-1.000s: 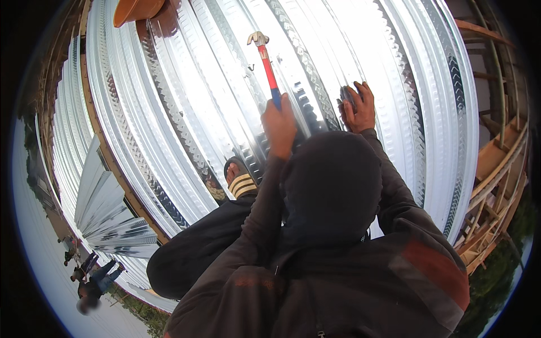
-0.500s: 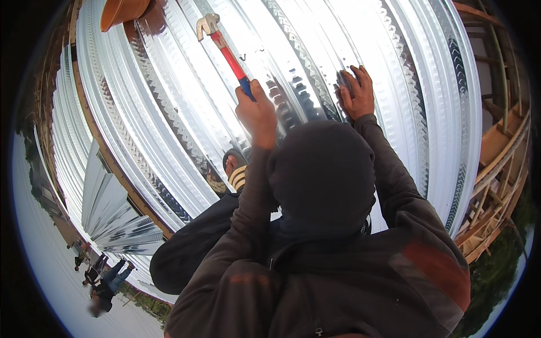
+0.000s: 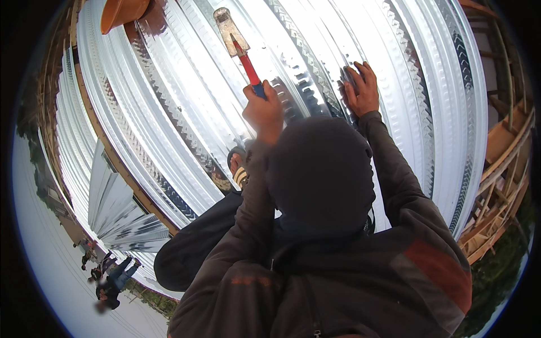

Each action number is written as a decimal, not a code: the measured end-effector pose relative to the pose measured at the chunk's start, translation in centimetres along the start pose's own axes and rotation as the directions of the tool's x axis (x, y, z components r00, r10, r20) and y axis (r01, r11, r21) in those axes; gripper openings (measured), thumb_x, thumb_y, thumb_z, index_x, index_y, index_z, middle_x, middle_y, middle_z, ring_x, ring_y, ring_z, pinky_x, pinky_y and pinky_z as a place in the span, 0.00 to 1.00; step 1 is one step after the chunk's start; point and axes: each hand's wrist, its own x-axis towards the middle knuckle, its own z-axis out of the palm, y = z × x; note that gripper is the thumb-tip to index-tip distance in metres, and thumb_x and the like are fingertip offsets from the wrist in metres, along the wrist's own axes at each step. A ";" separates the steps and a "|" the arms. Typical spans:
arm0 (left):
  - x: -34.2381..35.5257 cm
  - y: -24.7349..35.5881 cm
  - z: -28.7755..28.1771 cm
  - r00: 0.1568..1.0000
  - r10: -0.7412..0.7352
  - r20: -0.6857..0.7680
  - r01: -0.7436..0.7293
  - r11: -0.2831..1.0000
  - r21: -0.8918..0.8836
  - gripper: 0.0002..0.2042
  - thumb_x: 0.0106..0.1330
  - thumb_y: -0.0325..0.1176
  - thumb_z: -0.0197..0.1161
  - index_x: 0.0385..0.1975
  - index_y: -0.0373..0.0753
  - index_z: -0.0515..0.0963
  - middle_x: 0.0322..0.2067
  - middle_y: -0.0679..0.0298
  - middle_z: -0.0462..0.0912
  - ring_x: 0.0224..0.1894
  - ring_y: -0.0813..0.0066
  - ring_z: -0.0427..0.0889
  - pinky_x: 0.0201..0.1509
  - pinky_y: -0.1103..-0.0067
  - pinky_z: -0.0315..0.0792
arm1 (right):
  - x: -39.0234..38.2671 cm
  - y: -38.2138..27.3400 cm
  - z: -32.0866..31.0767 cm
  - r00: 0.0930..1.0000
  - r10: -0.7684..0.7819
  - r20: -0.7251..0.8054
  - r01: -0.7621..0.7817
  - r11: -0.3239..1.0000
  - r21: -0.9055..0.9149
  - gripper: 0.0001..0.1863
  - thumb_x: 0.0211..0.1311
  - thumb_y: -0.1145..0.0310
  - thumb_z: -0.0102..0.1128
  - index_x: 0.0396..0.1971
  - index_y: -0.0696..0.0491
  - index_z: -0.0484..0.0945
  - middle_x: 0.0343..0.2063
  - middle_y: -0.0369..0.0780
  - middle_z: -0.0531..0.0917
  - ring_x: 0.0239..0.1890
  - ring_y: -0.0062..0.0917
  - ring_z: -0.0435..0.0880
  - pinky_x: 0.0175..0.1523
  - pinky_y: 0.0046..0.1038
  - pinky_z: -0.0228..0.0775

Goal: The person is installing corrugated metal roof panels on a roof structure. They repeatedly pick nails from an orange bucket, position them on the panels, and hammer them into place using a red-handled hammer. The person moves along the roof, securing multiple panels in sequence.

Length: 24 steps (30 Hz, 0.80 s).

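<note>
My left hand (image 3: 263, 111) grips the blue end of a red-handled claw hammer (image 3: 249, 69), its metal head (image 3: 230, 29) raised toward the top of the view over the shiny ribbed metal sheet (image 3: 191, 84). Right of it, my right hand (image 3: 362, 89) rests on a rib with fingers bent and apart; whether anything small is under the fingertips I cannot tell. My striped sandal (image 3: 241, 176) stands on the sheet below the hammer. My dark hooded head and sleeves hide part of the sheet.
An orange container (image 3: 118, 14) sits at the top left. Wooden framing (image 3: 501, 146) runs along the right edge. Past a timber strip (image 3: 135, 188), metal sheets (image 3: 118, 217) fan out at the left. Several other people (image 3: 112, 281) appear small at the lower left, beside trees and wires.
The hammer in my left hand swung leftward, then back a little, and its head has turned to another angle. My right hand sits slightly higher in the view, still on the sheet.
</note>
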 end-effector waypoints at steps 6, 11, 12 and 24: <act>0.2 -2.4 -0.3 0.946 -0.191 0.261 0.168 0.980 0.110 0.23 0.76 0.51 0.52 0.41 0.32 0.77 0.25 0.43 0.84 0.34 0.40 0.86 0.37 0.57 0.77 | -0.6 -0.3 0.2 1.000 -0.015 -0.014 0.015 1.000 -0.006 0.22 0.63 0.65 0.65 0.57 0.47 0.80 0.61 0.46 0.75 0.68 0.51 0.68 0.71 0.49 0.62; -1.8 -0.6 0.4 0.955 -0.179 0.237 0.171 0.984 0.054 0.24 0.75 0.53 0.53 0.41 0.32 0.76 0.25 0.47 0.84 0.33 0.45 0.87 0.36 0.59 0.77 | -0.1 -0.4 -0.3 1.000 -0.012 -0.025 0.013 1.000 0.025 0.22 0.63 0.64 0.66 0.57 0.50 0.78 0.60 0.46 0.76 0.67 0.51 0.69 0.70 0.49 0.63; -1.9 -3.6 2.5 0.928 -0.229 0.294 0.156 0.955 0.252 0.24 0.75 0.53 0.53 0.41 0.32 0.77 0.25 0.46 0.85 0.33 0.46 0.87 0.37 0.59 0.77 | 0.6 -0.5 -0.1 0.999 -0.024 -0.034 0.025 0.999 0.027 0.22 0.63 0.64 0.66 0.57 0.50 0.78 0.60 0.46 0.76 0.67 0.51 0.69 0.70 0.49 0.63; 1.3 -6.2 4.1 0.925 -0.258 0.280 0.226 0.964 0.142 0.29 0.76 0.54 0.50 0.39 0.26 0.82 0.28 0.42 0.85 0.31 0.43 0.84 0.38 0.54 0.74 | 0.0 0.5 -0.1 0.999 0.011 -0.050 -0.006 0.996 0.086 0.23 0.61 0.66 0.65 0.57 0.50 0.78 0.59 0.48 0.76 0.67 0.53 0.68 0.69 0.51 0.62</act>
